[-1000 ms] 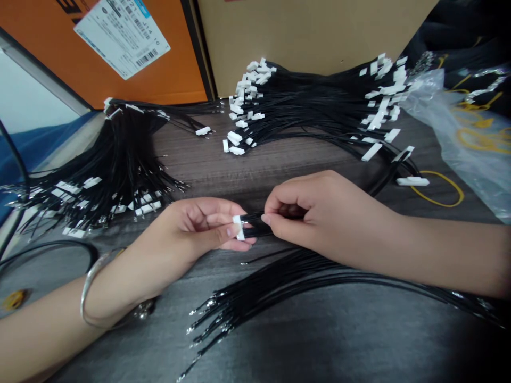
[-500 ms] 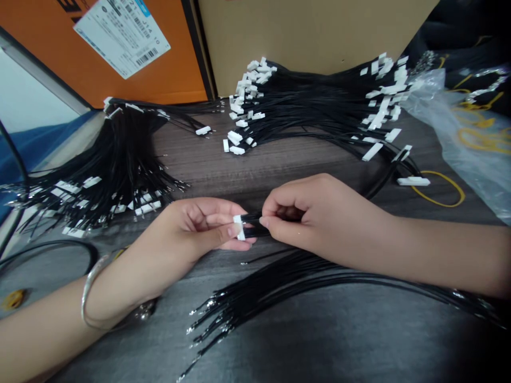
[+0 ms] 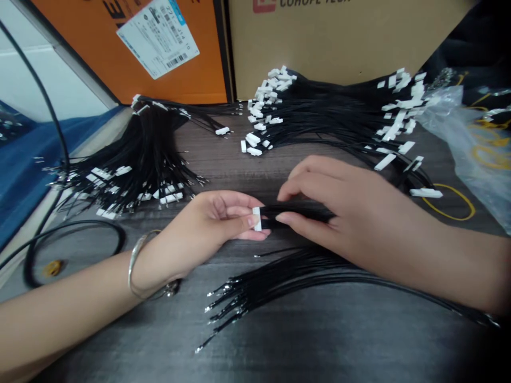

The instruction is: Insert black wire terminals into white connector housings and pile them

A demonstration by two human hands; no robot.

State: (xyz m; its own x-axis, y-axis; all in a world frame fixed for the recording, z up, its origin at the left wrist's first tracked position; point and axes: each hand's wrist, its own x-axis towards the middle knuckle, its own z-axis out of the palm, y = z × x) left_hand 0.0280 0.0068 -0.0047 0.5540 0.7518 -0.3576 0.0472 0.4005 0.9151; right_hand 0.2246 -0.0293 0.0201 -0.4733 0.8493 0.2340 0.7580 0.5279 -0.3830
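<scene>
My left hand [image 3: 217, 221] pinches a small white connector housing [image 3: 257, 218] between thumb and fingers. Black wires [image 3: 275, 210] run from this housing to the right, beneath my right hand [image 3: 359, 213]. That hand has its thumb and fingers spread apart around the wires, and no firm grip shows. Part of the wires is hidden behind its palm. Just below both hands lies a bundle of loose black wires [image 3: 275, 284] with bare metal terminals at the left ends.
Behind lies a large pile of black wires [image 3: 331, 109] with white connectors at both ends. Another wire pile [image 3: 147, 143] is at left. Orange [image 3: 191, 69] and brown [image 3: 319, 42] cartons stand at the back. A plastic bag [image 3: 451, 122] and yellow rubber band [image 3: 471, 205] lie right.
My right hand has opened from a pinch on the wires, its fingers now apart. My left hand still holds the connector. The whole view has shifted, so things appear further right.
</scene>
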